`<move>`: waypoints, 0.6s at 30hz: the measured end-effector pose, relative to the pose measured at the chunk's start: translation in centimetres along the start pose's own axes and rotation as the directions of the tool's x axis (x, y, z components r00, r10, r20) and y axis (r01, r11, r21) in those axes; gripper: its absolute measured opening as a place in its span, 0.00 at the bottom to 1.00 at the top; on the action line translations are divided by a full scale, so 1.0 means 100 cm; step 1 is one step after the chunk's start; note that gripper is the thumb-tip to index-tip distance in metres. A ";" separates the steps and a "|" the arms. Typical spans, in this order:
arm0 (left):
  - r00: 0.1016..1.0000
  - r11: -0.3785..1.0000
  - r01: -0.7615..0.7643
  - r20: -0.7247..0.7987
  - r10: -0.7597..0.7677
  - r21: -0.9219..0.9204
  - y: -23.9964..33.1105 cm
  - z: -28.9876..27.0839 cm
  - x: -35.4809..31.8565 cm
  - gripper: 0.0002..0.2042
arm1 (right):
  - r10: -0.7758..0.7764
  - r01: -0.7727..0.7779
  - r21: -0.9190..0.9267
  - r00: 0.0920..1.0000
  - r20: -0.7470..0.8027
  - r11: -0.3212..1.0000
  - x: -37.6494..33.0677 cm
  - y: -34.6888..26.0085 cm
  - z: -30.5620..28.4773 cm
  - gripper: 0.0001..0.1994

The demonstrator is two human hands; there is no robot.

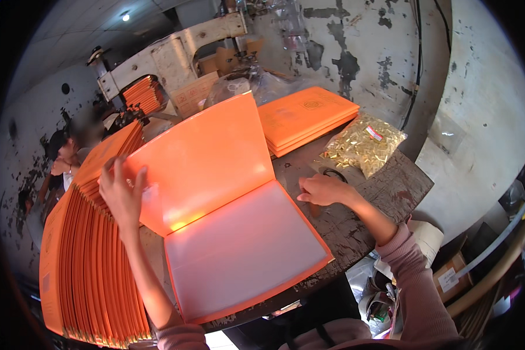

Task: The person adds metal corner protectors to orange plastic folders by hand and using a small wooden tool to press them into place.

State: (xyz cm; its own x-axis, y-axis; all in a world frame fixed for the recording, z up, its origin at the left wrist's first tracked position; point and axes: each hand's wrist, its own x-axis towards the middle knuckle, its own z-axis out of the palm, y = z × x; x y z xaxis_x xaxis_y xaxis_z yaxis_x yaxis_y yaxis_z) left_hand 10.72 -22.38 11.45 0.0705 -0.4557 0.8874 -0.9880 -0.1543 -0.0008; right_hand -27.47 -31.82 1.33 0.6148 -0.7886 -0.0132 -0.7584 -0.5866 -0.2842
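Observation:
An open orange folder [204, 157] lies in front of me at the table's near edge, its cover tilted up. Its inner side holds a whitish translucent sheet [245, 245]. My left hand [121, 189] grips the cover's left edge, with the thumb on the inner face. To the right of the folder, my right hand [324, 190] hovers over the table with curled fingers; whatever they hold is hidden or too small to name. Beside it is a black ring-shaped handle [336, 173], partly covered by the hand. Beyond lies a clear bag of small gold metal pieces [364, 143].
A long row of orange folders [93, 274] stands packed along the left. More folders [309, 114] are stacked flat at the back. A large pale machine frame [169, 52] rises behind. Another person [64, 151] sits far left. The worn dark table [402, 184] ends at right.

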 end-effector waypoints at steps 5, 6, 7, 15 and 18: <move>0.994 0.996 0.066 -0.087 -0.071 -0.056 -0.009 -0.009 -0.005 0.17 | 0.175 -0.151 0.247 0.981 -0.080 0.957 -0.005 0.015 -0.026 0.11; 0.984 0.960 0.149 -0.064 -0.169 -0.238 -0.014 -0.007 -0.004 0.15 | 0.132 -0.085 0.181 0.955 -0.267 0.980 0.003 0.041 -0.022 0.09; 0.984 0.960 0.107 -0.109 -0.138 -0.257 -0.022 -0.005 -0.002 0.12 | 0.077 -0.034 0.104 0.893 -0.443 0.994 0.008 0.072 -0.017 0.07; 0.916 0.457 0.401 0.354 -0.190 -0.794 -0.052 -0.009 -0.013 0.09 | 0.147 -0.220 -0.083 0.843 -0.517 0.972 0.028 0.113 0.001 0.07; 0.876 0.387 0.481 0.413 -0.250 -0.787 -0.037 -0.018 -0.007 0.09 | 0.044 -0.144 -0.178 0.879 -0.475 0.973 0.028 0.125 0.007 0.10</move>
State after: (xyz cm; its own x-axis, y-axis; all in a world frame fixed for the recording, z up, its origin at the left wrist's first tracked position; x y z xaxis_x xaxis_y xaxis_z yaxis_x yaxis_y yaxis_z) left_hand 14.05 -19.90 11.63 0.3658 -0.7222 0.5870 -0.4564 0.4105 0.7894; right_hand -35.09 -41.26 -2.96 0.4044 -0.8063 0.4316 -0.8655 -0.4899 -0.1044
